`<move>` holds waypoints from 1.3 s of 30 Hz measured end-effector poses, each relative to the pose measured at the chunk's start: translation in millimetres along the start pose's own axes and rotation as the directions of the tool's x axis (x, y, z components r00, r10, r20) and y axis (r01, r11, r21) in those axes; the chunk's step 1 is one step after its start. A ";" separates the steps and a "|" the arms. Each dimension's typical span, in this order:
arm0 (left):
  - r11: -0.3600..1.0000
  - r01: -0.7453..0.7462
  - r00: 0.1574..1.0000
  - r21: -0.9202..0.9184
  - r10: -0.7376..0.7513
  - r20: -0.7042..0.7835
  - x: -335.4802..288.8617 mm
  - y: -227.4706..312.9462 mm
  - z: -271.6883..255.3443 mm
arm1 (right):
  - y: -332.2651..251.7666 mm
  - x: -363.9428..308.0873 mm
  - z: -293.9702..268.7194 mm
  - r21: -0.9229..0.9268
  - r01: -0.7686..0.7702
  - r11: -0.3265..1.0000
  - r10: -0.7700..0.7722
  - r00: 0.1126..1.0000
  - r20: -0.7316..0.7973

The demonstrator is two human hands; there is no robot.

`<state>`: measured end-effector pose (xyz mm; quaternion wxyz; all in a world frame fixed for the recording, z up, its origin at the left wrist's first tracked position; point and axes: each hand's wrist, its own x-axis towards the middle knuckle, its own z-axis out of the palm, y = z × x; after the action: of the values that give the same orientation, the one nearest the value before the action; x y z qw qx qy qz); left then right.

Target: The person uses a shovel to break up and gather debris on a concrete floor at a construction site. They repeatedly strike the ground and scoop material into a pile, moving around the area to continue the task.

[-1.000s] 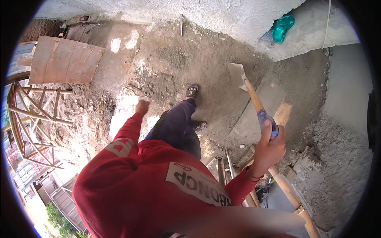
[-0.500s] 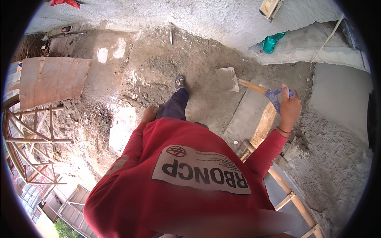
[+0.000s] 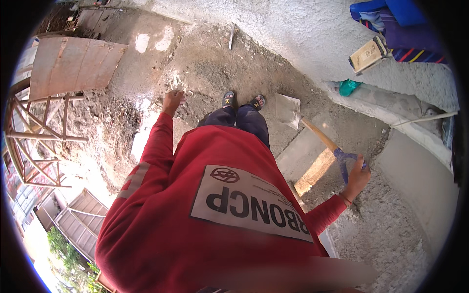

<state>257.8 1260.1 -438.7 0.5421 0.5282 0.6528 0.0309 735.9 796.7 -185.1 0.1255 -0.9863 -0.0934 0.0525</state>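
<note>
My right hand [image 3: 359,178] grips the blue D-shaped handle of a shovel [image 3: 321,135] on my right side. The shovel has a short wooden shaft, and its flat grey blade [image 3: 288,111] rests on the dirt just right of my feet. Away from my body on the left hangs my left hand [image 3: 172,102], with nothing in it and the fingers loosely apart. Both of my sandalled feet [image 3: 228,99] stand on the ground.
A rough plastered wall [image 3: 293,39] runs along the far right. Near it are a beige box-shaped object [image 3: 367,54], a green plastic bag [image 3: 349,87] and blue and striped cloth [image 3: 408,29]. At left stand a rusty metal sheet [image 3: 73,66] and a bamboo frame [image 3: 44,136].
Both feet now show side by side where only one did before. My left hand has swung outward from beside my leg. My right hand still holds the shovel, and the view has shifted.
</note>
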 end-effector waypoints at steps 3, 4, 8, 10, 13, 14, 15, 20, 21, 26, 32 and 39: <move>0.981 0.192 0.981 -0.040 -0.193 -0.027 -15.7 -54.6 -0.1 | 7.4 31.6 11.7 -0.031 -0.053 0.998 0.053 0.999 -0.007; 0.963 0.269 0.962 -0.026 -0.269 -0.043 -21.2 -65.8 5.6 | -11.5 35.9 3.4 -0.035 -0.051 0.998 0.051 0.999 0.013; 0.951 0.300 0.952 -0.076 -0.304 -0.047 -34.1 -76.3 36.6 | -48.6 57.6 -1.2 -0.026 0.079 0.997 -0.078 0.997 0.028; 0.956 0.251 0.964 -0.149 -0.261 -0.053 -26.3 -71.9 48.2 | -60.5 73.3 -0.2 -0.022 0.136 0.990 -0.135 0.989 0.052; 0.974 0.114 0.990 -0.197 -0.128 -0.055 -24.4 -28.2 62.5 | -74.6 100.3 1.2 -0.042 0.191 0.981 -0.189 0.981 0.051; 0.976 0.053 0.995 -0.211 -0.068 -0.068 -26.5 -13.8 64.6 | -78.2 110.3 3.3 -0.046 0.200 0.979 -0.198 0.979 0.046; 0.971 0.021 0.996 -0.237 -0.042 -0.082 -33.7 2.4 66.6 | -81.5 123.2 5.3 -0.072 0.227 0.971 -0.221 0.972 0.080; 0.967 0.000 0.996 -0.254 -0.022 -0.083 -55.6 4.3 70.1 | -114.0 156.1 9.7 -0.114 0.400 0.909 -0.385 0.913 0.133; 0.976 0.024 0.994 -0.216 -0.047 -0.102 -61.4 -6.1 71.4 | -128.3 154.0 7.7 -0.134 0.418 0.899 -0.396 0.904 0.162; 0.957 0.269 0.956 -0.104 -0.279 -0.093 -75.5 -92.8 74.9 | -165.8 129.0 -0.4 -0.123 0.450 0.884 -0.397 0.864 0.310; 0.951 0.246 0.959 -0.186 -0.267 -0.097 -94.5 -91.7 89.4 | -166.4 129.0 7.9 -0.195 0.444 0.875 -0.379 0.877 0.296; 0.967 0.023 0.980 -0.252 -0.071 -0.186 -114.8 -18.0 75.2 | -209.6 174.2 31.6 -0.186 0.563 0.805 -0.509 0.817 0.269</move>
<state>284.9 1129.1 -403.1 0.5388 0.4348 0.7056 0.1508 866.3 1037.9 -175.5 -0.0042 -0.9158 -0.3880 0.1037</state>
